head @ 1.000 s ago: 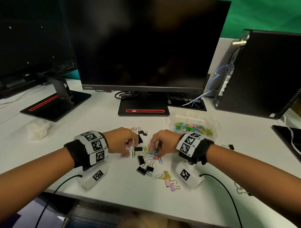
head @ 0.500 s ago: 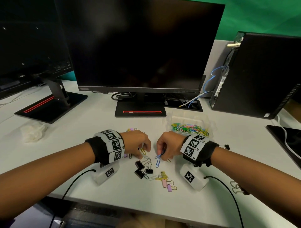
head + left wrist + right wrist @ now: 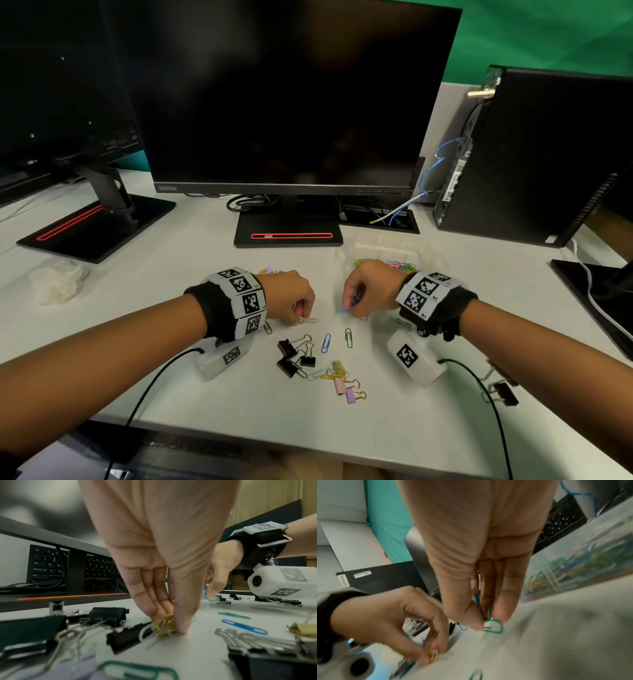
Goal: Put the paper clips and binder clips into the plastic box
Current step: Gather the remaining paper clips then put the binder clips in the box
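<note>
My left hand (image 3: 301,313) (image 3: 171,623) pinches a yellow paper clip (image 3: 308,320) (image 3: 164,624) down at the desk surface, with a white clip caught beside it. My right hand (image 3: 352,305) (image 3: 485,620) pinches a blue paper clip (image 3: 349,303) (image 3: 476,599) and a green paper clip (image 3: 494,626), lifted just off the desk. Loose blue (image 3: 326,342) and green (image 3: 348,337) clips, black binder clips (image 3: 291,356) and pink, purple and yellow binder clips (image 3: 346,387) lie nearer me. The clear plastic box (image 3: 394,253), with coloured clips inside, stands just behind my right hand.
A monitor base (image 3: 287,233) and its screen rise behind the clips. A second monitor stand (image 3: 99,222) is at the left, a black computer tower (image 3: 541,154) at the right. A crumpled tissue (image 3: 58,281) lies far left. Another binder clip (image 3: 503,392) sits under my right forearm.
Both hands drew apart from the pile. My right hand rose off the desk with the blue clip; my left hand slid down onto the yellow clip. The camera leaned closer.
</note>
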The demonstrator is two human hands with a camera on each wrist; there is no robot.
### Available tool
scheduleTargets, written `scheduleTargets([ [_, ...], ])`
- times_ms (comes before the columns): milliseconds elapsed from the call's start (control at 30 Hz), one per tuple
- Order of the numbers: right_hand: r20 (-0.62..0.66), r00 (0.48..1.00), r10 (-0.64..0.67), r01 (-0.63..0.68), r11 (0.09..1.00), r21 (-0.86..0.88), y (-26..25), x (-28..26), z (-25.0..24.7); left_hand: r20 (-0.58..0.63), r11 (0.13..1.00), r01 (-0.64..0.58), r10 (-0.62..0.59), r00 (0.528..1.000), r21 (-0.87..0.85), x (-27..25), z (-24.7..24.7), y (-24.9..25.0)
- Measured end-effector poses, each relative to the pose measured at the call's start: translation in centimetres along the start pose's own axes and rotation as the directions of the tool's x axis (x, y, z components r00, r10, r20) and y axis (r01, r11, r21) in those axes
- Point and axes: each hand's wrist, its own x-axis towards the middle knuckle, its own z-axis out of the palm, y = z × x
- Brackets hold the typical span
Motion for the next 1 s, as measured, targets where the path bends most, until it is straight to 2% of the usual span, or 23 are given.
scheduleTargets([
  [100,-0.165,0.985,0.051,-0.050,0.999,0.008,1.1,0.0,-2.2,0.032,1.000,0.016,-0.015,0.999,-0.026,0.3,-0.4,0.0],
  [267,-0.363,0.918,0.157,-0.167,0.986,0.003,4.3,0.0,-5.4,0.079,1.000,0.023,-0.022,0.997,-0.006,0.4,-0.5,0.2],
  [367,-0.403,0.897,0.182,-0.245,0.963,-0.109,5.8,-0.1,-5.4,0.077,0.999,0.023,-0.025,0.997,0.024,0.4,-0.2,0.2],
  [467,-0.407,0.907,0.107,-0.211,0.953,-0.219,5.3,-0.5,-4.3,0.043,1.000,0.020,-0.020,0.999,0.012,0.4,0.2,0.0],
  [533,-0.350,0.936,0.017,-0.112,0.961,-0.254,3.9,-1.1,-3.2,0.010,1.000,0.001,-0.001,1.000,0.023,0.4,0.4,0.0],
  [633,-0.102,0.987,-0.126,0.100,0.969,-0.227,1.6,-1.9,-1.0,-0.007,0.998,-0.025,0.026,1.000,0.062,0.5,0.5,0.1],
  [700,0.050,0.984,-0.171,0.177,0.968,-0.178,0.8,-2.2,0.5,-0.014,0.997,-0.027,0.028,1.000,0.072,0.7,0.4,0.2],
  [767,0.115,0.978,-0.176,0.192,0.970,-0.152,0.4,-2.1,1.4,-0.011,0.998,-0.023,0.023,1.000,0.061,0.8,0.2,0.2],
  [900,0.135,0.977,-0.166,0.181,0.977,-0.111,0.4,-1.7,1.8,-0.024,1.000,-0.016,0.017,1.000,0.010,1.1,-0.2,0.2],
  [1000,0.162,0.977,-0.142,0.159,0.982,-0.102,0.9,-1.8,2.1,-0.083,0.998,-0.006,0.001,0.997,-0.062,1.6,-1.0,0.0],
])
